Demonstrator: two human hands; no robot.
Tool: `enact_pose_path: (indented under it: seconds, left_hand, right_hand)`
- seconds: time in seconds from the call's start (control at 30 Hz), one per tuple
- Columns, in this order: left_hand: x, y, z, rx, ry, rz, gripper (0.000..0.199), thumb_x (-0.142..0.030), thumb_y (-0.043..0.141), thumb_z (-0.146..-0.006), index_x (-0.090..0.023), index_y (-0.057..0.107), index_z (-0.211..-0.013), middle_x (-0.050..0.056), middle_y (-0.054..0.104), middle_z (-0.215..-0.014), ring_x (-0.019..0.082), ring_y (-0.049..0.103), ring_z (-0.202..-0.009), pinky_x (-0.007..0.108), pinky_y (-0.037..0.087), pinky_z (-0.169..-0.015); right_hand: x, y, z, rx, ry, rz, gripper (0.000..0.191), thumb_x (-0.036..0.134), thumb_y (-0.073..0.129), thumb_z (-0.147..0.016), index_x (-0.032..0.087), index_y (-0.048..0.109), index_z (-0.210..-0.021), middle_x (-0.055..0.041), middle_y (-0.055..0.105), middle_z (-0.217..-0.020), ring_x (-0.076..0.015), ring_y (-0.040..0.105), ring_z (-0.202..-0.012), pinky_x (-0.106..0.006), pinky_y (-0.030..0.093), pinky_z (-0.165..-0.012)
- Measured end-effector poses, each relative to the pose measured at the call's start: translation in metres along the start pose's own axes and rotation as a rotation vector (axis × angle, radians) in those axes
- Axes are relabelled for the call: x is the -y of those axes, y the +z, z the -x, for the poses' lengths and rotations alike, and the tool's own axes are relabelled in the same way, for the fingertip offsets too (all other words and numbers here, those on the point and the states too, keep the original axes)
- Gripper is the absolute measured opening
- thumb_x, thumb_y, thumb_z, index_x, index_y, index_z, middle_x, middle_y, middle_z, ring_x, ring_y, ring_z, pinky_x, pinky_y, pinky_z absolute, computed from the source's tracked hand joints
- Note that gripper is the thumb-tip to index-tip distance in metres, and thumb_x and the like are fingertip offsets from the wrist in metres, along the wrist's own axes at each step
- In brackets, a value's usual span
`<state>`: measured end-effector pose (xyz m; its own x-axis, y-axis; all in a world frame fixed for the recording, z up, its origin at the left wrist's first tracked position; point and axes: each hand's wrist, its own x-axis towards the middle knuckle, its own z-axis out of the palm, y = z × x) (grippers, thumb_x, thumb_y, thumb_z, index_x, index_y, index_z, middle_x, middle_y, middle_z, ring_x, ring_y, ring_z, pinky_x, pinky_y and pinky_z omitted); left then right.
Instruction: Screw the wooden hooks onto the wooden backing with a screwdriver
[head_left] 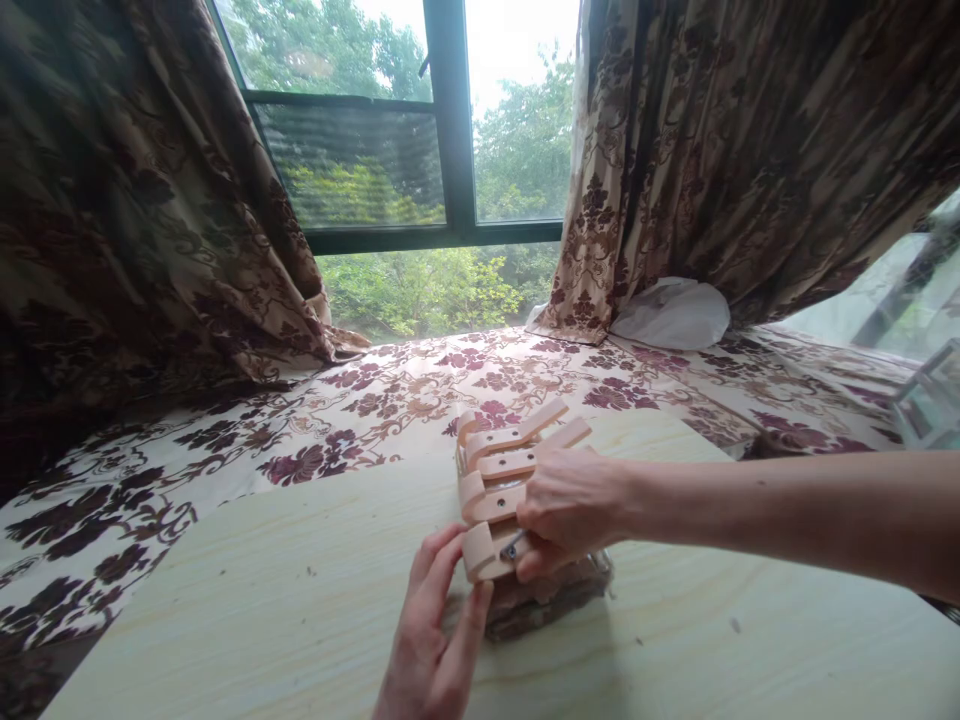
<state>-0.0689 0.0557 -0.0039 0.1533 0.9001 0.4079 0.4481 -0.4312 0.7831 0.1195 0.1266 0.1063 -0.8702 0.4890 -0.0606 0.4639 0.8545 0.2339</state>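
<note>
Several pale peach curved pieces (501, 503) with dark screws lie side by side on a brown, plastic-wrapped block (551, 602). My left hand (439, 625) pinches the nearest piece (480, 552) at its left end, thumb below and fingers above. Over the right part of the same piece, my right hand (570, 510) is closed around a small metal item (513, 549) at the screw; most of it is hidden by the fingers. The wrapped block rests on a light wood-grain board (300, 570).
Behind the board spreads a floral cloth (420, 385) below a window (450, 150). Patterned curtains (150, 200) hang on both sides. A white plastic bag (671, 313) lies at the right curtain's foot, and a clear box-like object (934, 400) stands at the far right.
</note>
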Motion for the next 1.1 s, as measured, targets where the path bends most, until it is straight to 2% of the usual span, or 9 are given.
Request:
enact_pose_path:
  seconds: [0.17, 0.2, 0.37, 0.53, 0.6, 0.7, 0.8, 0.97, 1.1]
  left_hand:
    - [-0.002, 0.003, 0.0, -0.064, -0.014, 0.053, 0.035, -0.035, 0.051, -0.085, -0.025, 0.053, -0.118, 0.007, 0.046, -0.131, 0.021, 0.042, -0.124, 0.037, 0.036, -0.105]
    - [-0.003, 0.004, 0.001, -0.077, -0.019, 0.069, 0.035, -0.036, 0.051, -0.085, -0.025, 0.054, -0.117, 0.008, 0.047, -0.131, 0.021, 0.043, -0.124, 0.038, 0.036, -0.104]
    - [-0.006, 0.006, 0.005, -0.105, -0.037, 0.064, 0.04, -0.04, 0.054, -0.083, -0.026, 0.052, -0.12, 0.007, 0.049, -0.128, 0.021, 0.049, -0.114, 0.036, 0.045, -0.095]
    - [-0.012, 0.01, 0.008, -0.287, -0.028, 0.074, 0.049, -0.042, 0.058, -0.08, -0.028, 0.046, -0.125, 0.005, 0.056, -0.116, 0.018, 0.055, -0.098, 0.038, 0.047, -0.089]
    - [-0.014, 0.012, 0.008, -0.331, -0.004, 0.071, 0.047, -0.04, 0.058, -0.081, -0.029, 0.046, -0.125, 0.004, 0.055, -0.117, 0.018, 0.054, -0.099, 0.039, 0.045, -0.091]
    - [-0.015, 0.012, 0.008, -0.341, 0.007, 0.053, 0.044, -0.037, 0.057, -0.082, -0.03, 0.046, -0.124, 0.003, 0.057, -0.116, 0.017, 0.054, -0.1, 0.037, 0.044, -0.091]
    - [-0.013, 0.01, 0.009, -0.358, 0.037, -0.006, 0.043, -0.032, 0.057, -0.083, -0.033, 0.044, -0.124, 0.0, 0.059, -0.113, 0.014, 0.056, -0.096, 0.033, 0.045, -0.09]
    - [-0.008, 0.004, 0.007, -0.314, 0.262, -0.188, 0.045, -0.021, 0.056, -0.083, -0.031, 0.043, -0.125, 0.002, 0.057, -0.117, 0.016, 0.054, -0.107, 0.033, 0.046, -0.092]
    - [-0.007, 0.002, 0.007, -0.292, 0.369, -0.284, 0.05, -0.013, 0.055, -0.082, -0.028, 0.041, -0.127, 0.005, 0.05, -0.122, 0.016, 0.049, -0.112, 0.031, 0.043, -0.095]
  right_hand:
    - [0.0, -0.046, 0.015, 0.132, 0.098, 0.029, 0.021, 0.028, 0.059, -0.076, 0.011, 0.066, -0.088, -0.0076, 0.066, -0.068, -0.0124, 0.048, -0.046, -0.025, 0.028, -0.041]
    - [-0.001, -0.057, 0.018, 0.222, 0.108, 0.01, 0.018, 0.021, 0.056, -0.079, 0.011, 0.065, -0.092, -0.0084, 0.066, -0.074, -0.0126, 0.05, -0.051, -0.025, 0.029, -0.044]
    - [0.004, -0.095, 0.017, 0.321, 0.102, 0.019, 0.019, 0.009, 0.049, -0.082, 0.016, 0.067, -0.083, -0.0064, 0.066, -0.081, -0.0134, 0.053, -0.063, -0.026, 0.028, -0.047]
    - [0.019, -0.1, 0.007, 0.389, 0.155, 0.01, 0.027, 0.009, 0.052, -0.08, 0.016, 0.065, -0.102, -0.005, 0.066, -0.078, -0.0121, 0.047, -0.053, -0.026, 0.025, -0.042]
    - [0.021, -0.099, 0.005, 0.43, 0.163, -0.002, 0.024, 0.01, 0.053, -0.079, 0.016, 0.066, -0.098, -0.0041, 0.066, -0.075, -0.0111, 0.042, -0.049, -0.027, 0.024, -0.041]
    - [0.02, -0.098, 0.003, 0.429, 0.145, -0.015, 0.016, 0.018, 0.054, -0.08, 0.017, 0.07, -0.084, -0.0032, 0.063, -0.069, -0.0108, 0.04, -0.049, -0.027, 0.023, -0.044]
    - [0.016, -0.098, 0.003, 0.4, 0.156, -0.018, 0.018, 0.023, 0.053, -0.081, 0.017, 0.07, -0.082, -0.0041, 0.062, -0.068, -0.0109, 0.04, -0.05, -0.027, 0.024, -0.046]
    - [0.011, -0.097, 0.003, 0.334, 0.156, -0.041, 0.016, 0.019, 0.055, -0.078, 0.018, 0.069, -0.086, -0.0048, 0.061, -0.07, -0.0121, 0.043, -0.054, -0.025, 0.025, -0.045]
    - [0.009, -0.095, 0.002, 0.3, 0.076, -0.057, 0.014, 0.017, 0.055, -0.076, 0.017, 0.069, -0.076, -0.0026, 0.059, -0.062, -0.0114, 0.04, -0.051, -0.026, 0.025, -0.045]
